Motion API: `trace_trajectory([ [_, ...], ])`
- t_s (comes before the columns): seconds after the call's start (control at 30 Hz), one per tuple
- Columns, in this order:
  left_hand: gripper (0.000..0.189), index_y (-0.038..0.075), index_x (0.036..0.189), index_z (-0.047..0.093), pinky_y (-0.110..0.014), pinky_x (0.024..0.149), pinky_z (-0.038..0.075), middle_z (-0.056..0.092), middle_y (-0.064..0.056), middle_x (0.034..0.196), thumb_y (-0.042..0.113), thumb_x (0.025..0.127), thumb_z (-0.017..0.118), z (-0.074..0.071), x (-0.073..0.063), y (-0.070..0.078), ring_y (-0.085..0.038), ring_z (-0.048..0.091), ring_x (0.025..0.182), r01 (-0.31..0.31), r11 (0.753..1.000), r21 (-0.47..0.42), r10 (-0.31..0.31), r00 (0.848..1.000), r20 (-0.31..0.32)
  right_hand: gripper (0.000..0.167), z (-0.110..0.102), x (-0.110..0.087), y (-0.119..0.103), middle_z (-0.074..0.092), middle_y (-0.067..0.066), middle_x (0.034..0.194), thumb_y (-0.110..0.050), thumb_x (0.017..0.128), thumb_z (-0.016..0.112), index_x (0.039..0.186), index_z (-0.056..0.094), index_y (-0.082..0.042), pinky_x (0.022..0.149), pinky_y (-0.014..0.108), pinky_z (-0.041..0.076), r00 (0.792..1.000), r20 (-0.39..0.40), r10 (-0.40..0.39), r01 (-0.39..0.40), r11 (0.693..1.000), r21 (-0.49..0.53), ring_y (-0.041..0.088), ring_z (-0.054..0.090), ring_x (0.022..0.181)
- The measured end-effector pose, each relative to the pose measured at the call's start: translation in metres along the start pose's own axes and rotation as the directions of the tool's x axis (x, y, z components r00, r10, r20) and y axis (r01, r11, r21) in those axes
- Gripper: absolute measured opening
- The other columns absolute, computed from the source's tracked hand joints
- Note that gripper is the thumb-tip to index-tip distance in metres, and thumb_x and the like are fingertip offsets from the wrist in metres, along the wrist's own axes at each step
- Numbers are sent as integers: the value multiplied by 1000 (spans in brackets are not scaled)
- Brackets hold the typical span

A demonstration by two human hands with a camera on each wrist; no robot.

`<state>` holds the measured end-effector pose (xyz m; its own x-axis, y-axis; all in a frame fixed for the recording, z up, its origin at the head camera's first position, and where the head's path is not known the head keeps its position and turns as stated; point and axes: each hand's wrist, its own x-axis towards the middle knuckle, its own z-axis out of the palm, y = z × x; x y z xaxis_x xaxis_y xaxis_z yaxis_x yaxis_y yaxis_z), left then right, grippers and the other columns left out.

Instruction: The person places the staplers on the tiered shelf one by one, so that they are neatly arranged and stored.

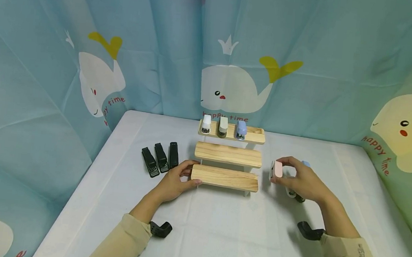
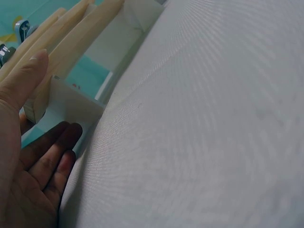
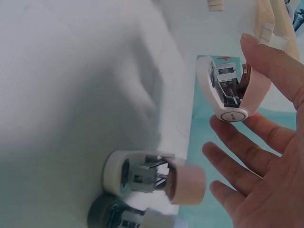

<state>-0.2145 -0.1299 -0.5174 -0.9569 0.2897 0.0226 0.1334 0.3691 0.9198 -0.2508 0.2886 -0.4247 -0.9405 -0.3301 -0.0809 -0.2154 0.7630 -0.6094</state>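
Note:
My left hand (image 1: 173, 183) grips the left end of the lowest step on a three-tier wooden stand (image 1: 225, 178), thumb at the front edge and a finger behind. Its other fingers extend loosely beside the stand's pale support in the left wrist view. To the right of the stand, my right hand (image 1: 303, 182) pinches a small pink and white stapler (image 3: 260, 97) between thumb and fingers, raised off the table. Below that hand lie another pink and white stapler (image 3: 187, 185) and a dark one with a pale top (image 3: 109, 211), partly hidden.
On the top tier stand a white stapler (image 1: 206, 123), a grey-green stapler (image 1: 223, 126) and a blue stapler (image 1: 241, 129). Three black staplers (image 1: 161, 157) lie left of the stand on the white tablecloth (image 1: 218, 235). A whale-print curtain (image 1: 178, 28) hangs behind the table.

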Motion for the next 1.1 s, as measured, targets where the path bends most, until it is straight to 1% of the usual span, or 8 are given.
trace_trajectory([
  [0.1, 63, 33, 146, 53, -48, 113, 48, 67, 1, 135, 44, 91, 80, 0, 0, 1, -24, 62, 130, 0, 1000, -1, 0, 1000, 2, 69, 0, 2, -3, 60, 21, 141, -49, 89, 81, 141, 54, -12, 98, 56, 46, 1000, -24, -15, 15, 1000, -3, 40, 52, 128],
  [0.27, 61, 36, 145, 53, -48, 113, 48, 67, 1, 135, 43, 91, 80, 0, -1, 2, -24, 62, 130, 0, 1000, -3, 0, 1000, 3, 71, -2, 5, -11, 59, 20, 144, -50, 90, 79, 143, 53, -12, 85, 41, 43, 999, -51, -15, 14, 1000, -25, 33, 52, 102],
  [0.33, 61, 37, 145, 53, -48, 113, 48, 66, 2, 136, 43, 91, 80, 0, -1, 2, -24, 62, 130, -1, 1000, 0, 1, 1000, 4, 74, -4, 6, -13, 57, 21, 146, -52, 90, 79, 145, 52, -12, 88, 44, 45, 999, -52, -6, 5, 1000, -21, 34, 53, 106],
  [0.4, 60, 37, 145, 52, -48, 113, 48, 66, 2, 136, 43, 91, 80, 0, -1, 2, -24, 62, 130, -2, 1000, 0, 2, 1000, 5, 76, -5, 8, -16, 55, 22, 148, -52, 89, 79, 147, 50, -12, 95, 53, 47, 999, -52, -3, 3, 1000, -2, 39, 55, 117],
  [0.47, 60, 37, 145, 53, -48, 113, 48, 66, 2, 136, 43, 91, 80, 0, -1, 2, -24, 62, 130, -2, 1000, 3, 2, 1000, 4, 77, -7, 9, -19, 54, 21, 149, -52, 89, 80, 147, 50, -12, 105, 63, 42, 998, -56, -11, 11, 1000, 13, 42, 48, 136],
  [0.53, 61, 37, 145, 52, -48, 113, 48, 66, 2, 136, 43, 91, 80, 0, 0, 2, -24, 62, 130, -2, 1000, 3, 2, 1000, 6, 76, -9, 10, -21, 54, 21, 149, -49, 89, 81, 147, 50, -11, 109, 68, 38, 998, -64, -24, 26, 999, 28, 44, 43, 143],
  [0.7, 62, 35, 146, 52, -48, 113, 48, 66, 1, 136, 44, 91, 80, 0, 0, 2, -24, 62, 131, -6, 1000, 2, 6, 1000, 9, 72, -14, 13, -27, 54, 19, 149, -44, 90, 81, 146, 52, -10, 110, 68, 36, 995, -89, -52, 55, 998, 32, 43, 43, 143],
  [1.1, 62, 38, 146, 51, -50, 113, 47, 66, 2, 137, 45, 91, 79, 0, 0, -2, -25, 62, 132, -3, 1000, -11, 3, 1000, 10, 70, -21, 18, -39, 53, 15, 150, -43, 93, 78, 148, 50, -11, 112, 68, 35, 992, -108, -67, 74, 995, 62, 40, 42, 144],
])
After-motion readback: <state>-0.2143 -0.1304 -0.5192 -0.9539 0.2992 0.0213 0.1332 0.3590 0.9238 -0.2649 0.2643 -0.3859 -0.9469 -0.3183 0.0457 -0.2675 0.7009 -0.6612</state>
